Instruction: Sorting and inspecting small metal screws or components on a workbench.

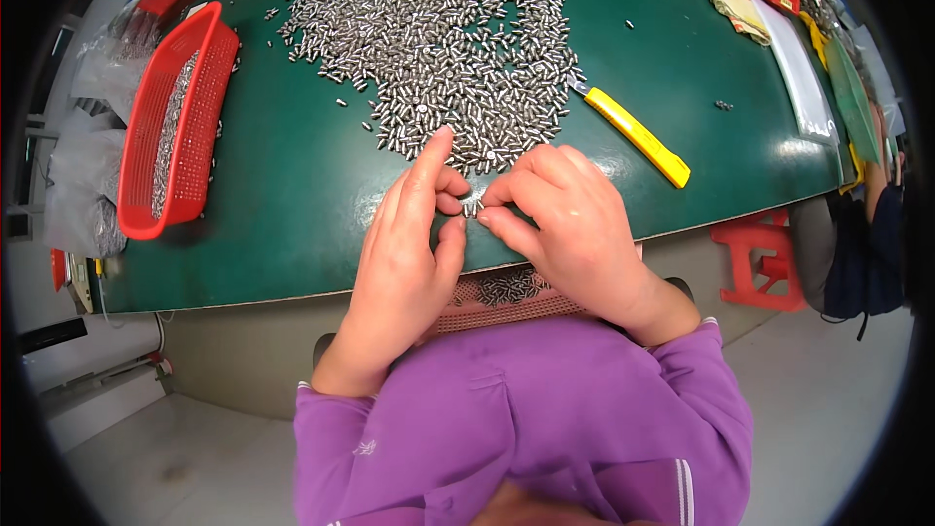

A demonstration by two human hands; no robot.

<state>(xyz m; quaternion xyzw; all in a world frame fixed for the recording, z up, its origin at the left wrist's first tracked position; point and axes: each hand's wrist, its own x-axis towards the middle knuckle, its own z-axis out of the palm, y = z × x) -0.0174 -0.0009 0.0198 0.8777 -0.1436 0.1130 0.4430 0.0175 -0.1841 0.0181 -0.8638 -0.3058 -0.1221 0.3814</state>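
Observation:
Several small shiny metal pins (471, 207) stand close together on the green table near its front edge, between my fingertips. My left hand (404, 224) is beside them on the left; its index finger stretches toward the pile, other fingers curl, and a gap separates them from the thumb. From the right, my right hand (570, 209) pinches at the same pins with thumb and index finger. Just beyond my hands spreads a large pile of similar metal pins (458, 49). How firmly each fingertip presses on the pins is partly hidden.
A yellow utility knife (638, 136) lies right of the pile. On the left stands a long red basket (141, 175) holding more metal pieces. Below the table edge, a pinkish basket (506, 313) with metal pieces sits at my lap. A red stool (760, 263) stands at right.

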